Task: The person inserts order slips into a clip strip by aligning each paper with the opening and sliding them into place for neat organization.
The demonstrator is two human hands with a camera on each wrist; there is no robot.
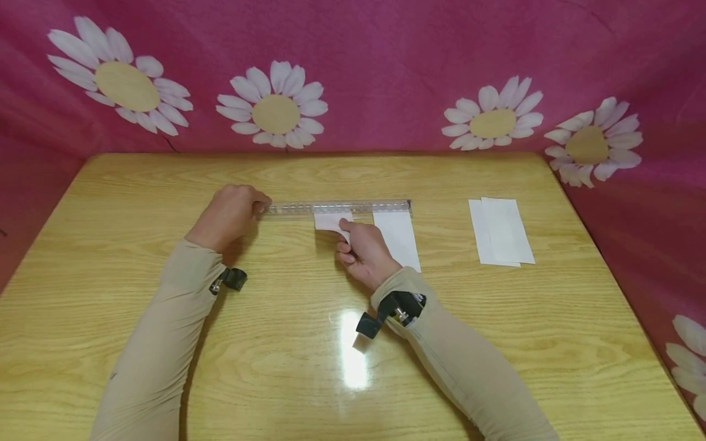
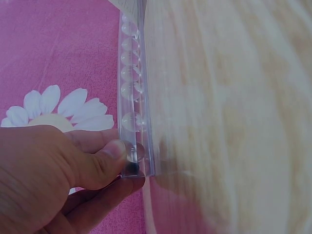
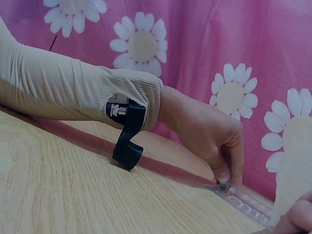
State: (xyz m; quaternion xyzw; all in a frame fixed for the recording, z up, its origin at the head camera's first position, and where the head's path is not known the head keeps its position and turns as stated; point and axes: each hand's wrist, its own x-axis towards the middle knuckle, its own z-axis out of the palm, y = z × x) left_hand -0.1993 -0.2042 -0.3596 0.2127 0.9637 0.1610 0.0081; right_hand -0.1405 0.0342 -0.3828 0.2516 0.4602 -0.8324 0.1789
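Observation:
A long clear plastic strip (image 1: 298, 209) with a row of round clear shapes along it lies crosswise on the table. My left hand (image 1: 230, 211) pinches its left end; the left wrist view shows the thumb on the strip (image 2: 130, 83) and other fingers beyond its end. With thumb and curled fingers, my right hand (image 1: 366, 252) holds a small white paper (image 1: 331, 220), whose upper edge meets the strip. Faint lines show on this paper (image 3: 292, 175) in the right wrist view. A second white paper (image 1: 398, 240) lies beneath the strip's right part, just right of my right hand.
Two overlapping white papers (image 1: 507, 231) lie farther right on the wooden table (image 1: 276, 380). Behind the table's far edge hangs a pink cloth (image 1: 380, 73) with large white flowers. Each wrist carries a black camera mount (image 1: 405, 306).

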